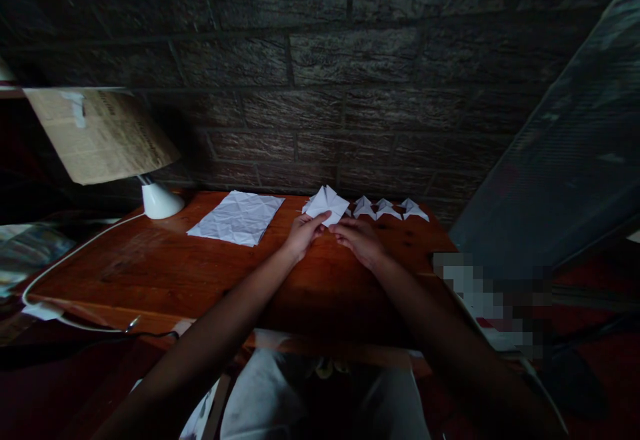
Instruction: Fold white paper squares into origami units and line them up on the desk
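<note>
A folded white paper (327, 204), with crease lines meeting near its middle, is held up above the back of the wooden table (150, 267). My left hand (303, 235) pinches its lower edge, the thumb lying on the front face. At the lower right corner, the fingers of my right hand (359, 239) are closed on the same paper. Behind it, part of another white folded piece shows at the left. To the right stand several small folded paper shapes (387, 209) in a row by the wall.
A creased stack of white paper sheets (237, 217) lies left of my hands. Further left stands a lamp with a white base (160, 201) and a paper shade (103, 137); its cord (80, 243) crosses the table's left side. A dark brick wall (320, 107) rises behind.
</note>
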Tool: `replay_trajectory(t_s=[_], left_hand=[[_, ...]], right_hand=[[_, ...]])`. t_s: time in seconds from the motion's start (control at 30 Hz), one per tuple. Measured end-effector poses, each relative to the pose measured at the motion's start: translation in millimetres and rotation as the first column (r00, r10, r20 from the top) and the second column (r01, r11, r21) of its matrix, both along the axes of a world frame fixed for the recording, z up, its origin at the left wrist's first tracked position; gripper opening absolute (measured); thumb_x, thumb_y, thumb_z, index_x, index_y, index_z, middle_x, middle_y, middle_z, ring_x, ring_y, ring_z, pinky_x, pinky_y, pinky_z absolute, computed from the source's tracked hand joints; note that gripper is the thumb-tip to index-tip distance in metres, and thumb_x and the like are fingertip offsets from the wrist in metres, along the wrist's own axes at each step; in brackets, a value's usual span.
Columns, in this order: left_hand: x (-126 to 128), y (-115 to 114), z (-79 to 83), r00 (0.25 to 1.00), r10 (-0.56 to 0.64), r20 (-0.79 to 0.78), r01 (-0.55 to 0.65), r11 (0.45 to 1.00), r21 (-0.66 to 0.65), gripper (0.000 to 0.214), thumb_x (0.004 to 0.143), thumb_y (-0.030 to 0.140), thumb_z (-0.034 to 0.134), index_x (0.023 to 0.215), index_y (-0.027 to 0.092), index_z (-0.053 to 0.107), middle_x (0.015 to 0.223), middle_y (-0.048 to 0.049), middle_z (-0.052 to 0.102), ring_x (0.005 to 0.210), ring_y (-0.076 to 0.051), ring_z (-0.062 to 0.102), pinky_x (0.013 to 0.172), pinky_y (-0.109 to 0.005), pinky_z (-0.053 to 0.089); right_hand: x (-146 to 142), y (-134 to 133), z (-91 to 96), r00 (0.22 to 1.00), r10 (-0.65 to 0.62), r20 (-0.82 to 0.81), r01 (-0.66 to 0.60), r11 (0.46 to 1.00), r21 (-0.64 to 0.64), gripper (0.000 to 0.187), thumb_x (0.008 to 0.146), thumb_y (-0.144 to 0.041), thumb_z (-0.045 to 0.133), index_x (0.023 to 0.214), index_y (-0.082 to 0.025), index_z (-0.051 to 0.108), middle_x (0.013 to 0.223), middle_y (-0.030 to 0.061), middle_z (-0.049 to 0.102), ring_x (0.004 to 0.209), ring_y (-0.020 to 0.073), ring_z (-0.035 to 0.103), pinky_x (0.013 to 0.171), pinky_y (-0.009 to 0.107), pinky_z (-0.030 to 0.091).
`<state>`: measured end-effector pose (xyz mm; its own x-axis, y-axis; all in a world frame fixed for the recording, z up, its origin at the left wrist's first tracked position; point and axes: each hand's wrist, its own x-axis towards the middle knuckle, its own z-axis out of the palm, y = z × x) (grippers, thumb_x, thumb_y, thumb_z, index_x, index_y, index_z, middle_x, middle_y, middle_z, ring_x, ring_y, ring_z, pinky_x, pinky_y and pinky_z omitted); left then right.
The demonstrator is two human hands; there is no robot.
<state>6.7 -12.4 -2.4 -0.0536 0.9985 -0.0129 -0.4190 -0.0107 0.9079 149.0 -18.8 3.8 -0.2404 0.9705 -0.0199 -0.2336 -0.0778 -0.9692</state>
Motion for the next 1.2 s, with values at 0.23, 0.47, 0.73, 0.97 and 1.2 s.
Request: replay_trajectory(t_s=[0.23,0.47,0.73,0.97,1.2], left_hand=[[-0.5,-1.9,0.2,1.0,-0.021,0.013,0.02,0.999,0.027,0.041,0.049,0.037,0.092,0.072,0.012,0.07,0.069,-0.0016,0.068,0.055,-0.007,0.055,0.057,-0.022,0.044],[-3.8,4.4,-4.3,0.998,-0.041,-0.042,0.044,0.997,0.057,0.036,0.054,0.036,0.089,0.076,0.013,0.073,0.074,-0.0039,0.071,0.064,-0.013,0.06,0.061,-0.026,0.046],[-1.1,0.1,-1.5,0.993,-0.094,-0.069,0.099,0.993,0.068,0.035,0.057,0.041,0.087,0.072,0.014,0.071,0.066,0.0005,0.064,0.054,-0.006,0.048,0.051,-0.021,0.035],[2.6,-1.6,0.4,0.989,-0.142,-0.039,0.143,0.988,0.048,0.038,0.055,0.042,0.088,0.068,0.013,0.068,0.059,0.0026,0.057,0.049,-0.004,0.04,0.048,-0.02,0.03],[3.9,-1.0,-5.6,0.989,-0.133,-0.069,0.14,0.984,0.114,0.038,0.058,0.041,0.087,0.067,0.013,0.064,0.058,0.0044,0.056,0.048,-0.003,0.039,0.047,-0.018,0.029]], right_hand=[[-2.7,-3.0,-0.4,0.997,-0.003,0.071,-0.003,0.996,0.089,0.02,0.056,-0.031,0.08,0.069,-0.018,0.073,0.066,-0.0009,0.066,0.06,0.0093,0.054,0.062,0.025,0.043],[0.9,-1.7,0.2,0.988,0.06,0.141,-0.075,0.991,0.108,0.028,0.06,-0.038,0.083,0.076,-0.017,0.073,0.069,0.0008,0.069,0.061,0.0102,0.058,0.062,0.025,0.046],[13.7,3.9,8.5,0.949,0.012,0.314,-0.131,0.923,0.362,0.052,0.073,-0.07,0.065,0.063,-0.019,0.068,0.059,0.0014,0.065,0.056,0.013,0.058,0.061,0.028,0.045],[16.4,6.7,2.4,0.918,-0.142,0.371,-0.073,0.858,0.509,0.049,0.084,-0.064,0.058,0.062,-0.021,0.066,0.058,0.0014,0.063,0.055,0.0144,0.055,0.06,0.029,0.042],[23.4,12.5,-4.6,0.906,-0.038,0.422,-0.177,0.871,0.459,0.056,0.083,-0.071,0.052,0.066,-0.019,0.062,0.06,0.0003,0.06,0.055,0.0119,0.052,0.057,0.026,0.042]])
